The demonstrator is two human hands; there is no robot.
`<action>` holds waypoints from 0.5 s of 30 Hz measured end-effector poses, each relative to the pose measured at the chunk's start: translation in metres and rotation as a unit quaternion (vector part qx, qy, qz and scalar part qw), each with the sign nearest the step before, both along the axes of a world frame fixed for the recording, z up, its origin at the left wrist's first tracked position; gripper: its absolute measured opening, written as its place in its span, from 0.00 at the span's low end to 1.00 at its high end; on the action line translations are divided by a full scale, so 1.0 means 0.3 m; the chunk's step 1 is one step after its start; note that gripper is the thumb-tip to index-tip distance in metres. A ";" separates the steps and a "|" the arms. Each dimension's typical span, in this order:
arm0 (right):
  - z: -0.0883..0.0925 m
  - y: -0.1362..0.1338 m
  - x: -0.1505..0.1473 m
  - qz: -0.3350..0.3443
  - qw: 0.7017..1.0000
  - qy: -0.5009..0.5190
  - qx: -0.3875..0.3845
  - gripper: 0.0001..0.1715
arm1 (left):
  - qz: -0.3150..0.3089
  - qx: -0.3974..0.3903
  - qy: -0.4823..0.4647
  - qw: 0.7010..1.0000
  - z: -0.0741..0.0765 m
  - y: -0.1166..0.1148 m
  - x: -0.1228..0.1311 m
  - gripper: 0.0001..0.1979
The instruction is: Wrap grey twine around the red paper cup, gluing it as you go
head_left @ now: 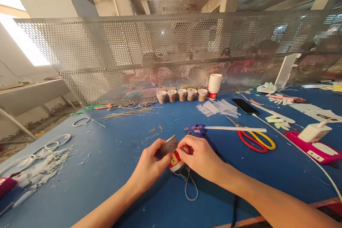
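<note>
left hand (149, 165), right hand (199, 156) gripping paper cup (176, 165), red label (174, 157) illegible

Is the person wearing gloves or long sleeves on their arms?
No gloves. The left hand and the right hand are both bare, with no rings that I can see. The left forearm and the right forearm are bare too: no sleeves, no watch and no bracelet anywhere the picture shows them.
</note>
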State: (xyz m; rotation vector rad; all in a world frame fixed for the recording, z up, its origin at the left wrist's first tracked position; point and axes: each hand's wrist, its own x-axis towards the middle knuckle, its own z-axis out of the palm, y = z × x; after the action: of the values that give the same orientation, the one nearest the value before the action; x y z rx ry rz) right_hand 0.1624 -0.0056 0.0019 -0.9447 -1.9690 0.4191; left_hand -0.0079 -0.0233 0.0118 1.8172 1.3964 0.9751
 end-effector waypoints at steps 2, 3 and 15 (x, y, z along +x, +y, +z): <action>0.002 -0.001 0.000 0.000 1.000 -0.003 -0.009 0.08 | 0.004 0.002 -0.006 1.000 0.005 -0.002 0.002 0.04; 0.003 -0.001 0.000 0.000 1.000 -0.003 -0.014 0.08 | 0.007 0.003 -0.009 1.000 0.008 -0.003 0.003 0.04; 0.007 0.013 0.004 0.012 0.992 0.030 -0.122 0.05 | 0.014 -0.011 -0.054 0.998 0.028 -0.009 0.003 0.04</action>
State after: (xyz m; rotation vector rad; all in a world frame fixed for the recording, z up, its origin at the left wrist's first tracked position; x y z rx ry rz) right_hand 0.1637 -0.0016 0.0040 -1.0483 -1.9055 0.7077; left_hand -0.0070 -0.0260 0.0203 1.7080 1.3644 1.0515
